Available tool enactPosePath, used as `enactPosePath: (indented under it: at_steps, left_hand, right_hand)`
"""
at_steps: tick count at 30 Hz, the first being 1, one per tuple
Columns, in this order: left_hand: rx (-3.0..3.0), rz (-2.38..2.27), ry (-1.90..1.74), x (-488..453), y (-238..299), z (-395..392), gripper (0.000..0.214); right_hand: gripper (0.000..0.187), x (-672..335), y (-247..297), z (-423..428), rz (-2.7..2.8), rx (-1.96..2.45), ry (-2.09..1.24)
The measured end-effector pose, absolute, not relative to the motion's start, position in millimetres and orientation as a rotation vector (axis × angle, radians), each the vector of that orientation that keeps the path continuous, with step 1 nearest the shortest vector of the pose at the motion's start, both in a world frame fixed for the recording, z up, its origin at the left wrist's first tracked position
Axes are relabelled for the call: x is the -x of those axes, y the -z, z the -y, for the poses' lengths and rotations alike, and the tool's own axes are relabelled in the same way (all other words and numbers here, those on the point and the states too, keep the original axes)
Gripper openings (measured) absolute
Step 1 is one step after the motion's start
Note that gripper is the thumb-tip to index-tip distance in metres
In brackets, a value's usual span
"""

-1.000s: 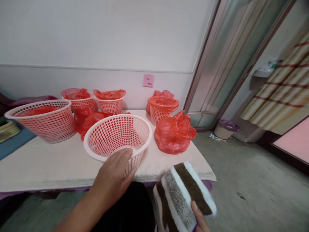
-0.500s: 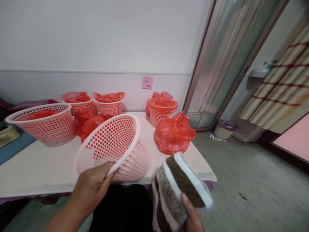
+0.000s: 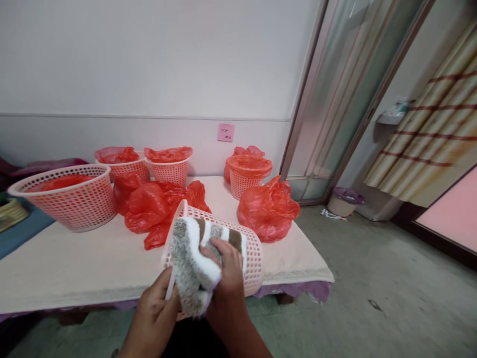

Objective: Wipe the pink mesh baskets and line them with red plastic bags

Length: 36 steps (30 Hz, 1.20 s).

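My left hand grips the rim of a pink perforated plastic basket, which is tipped on its side just above the table's near edge with its mouth facing left. My right hand is closed on a fluffy cloth striped brown, grey and white, and presses it against the basket's outer wall and rim. Part of the basket is hidden behind the cloth and my hands.
A table with a beige cover holds a large pink basket at left, three small baskets lined with red bags near the wall, and loose red plastic bags. A glass door stands at right above bare floor.
My left hand lifted the basket off the table and tipped it onto its side. My right hand brought the striped cloth up from the lower right onto the basket.
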<state>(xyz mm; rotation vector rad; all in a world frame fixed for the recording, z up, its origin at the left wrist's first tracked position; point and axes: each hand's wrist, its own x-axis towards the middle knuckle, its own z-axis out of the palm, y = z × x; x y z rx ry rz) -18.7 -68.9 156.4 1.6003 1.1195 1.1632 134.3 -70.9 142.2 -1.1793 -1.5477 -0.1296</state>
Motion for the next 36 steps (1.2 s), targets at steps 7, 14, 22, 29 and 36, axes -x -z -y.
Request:
enactPosePath:
  at_steps: [7, 14, 22, 29, 36]
  left_hand:
    - [-1.368, -1.206, -1.184, 7, -163, 78, 0.041]
    - [-1.319, -1.314, -1.220, -7, -168, 74, 0.052]
    - [-1.411, -1.414, -1.262, 5, -176, 55, 0.060]
    - [-1.143, -1.167, -1.131, -6, -168, 58, 0.060]
    - [-1.620, -1.161, -0.932, 15, -81, 85, 0.048]
  right_hand:
    - [0.050, -212, -106, 40, 1.309, 1.411, 0.045]
    - [0.044, -221, -92, 55, 1.120, 1.347, -0.239]
    - [0.048, -108, -114, 107, 1.583, 1.019, 0.023]
    - [0.046, -137, -102, 83, 1.436, 1.207, 0.085]
    - [0.048, -156, -87, 74, 1.346, 1.245, 0.019]
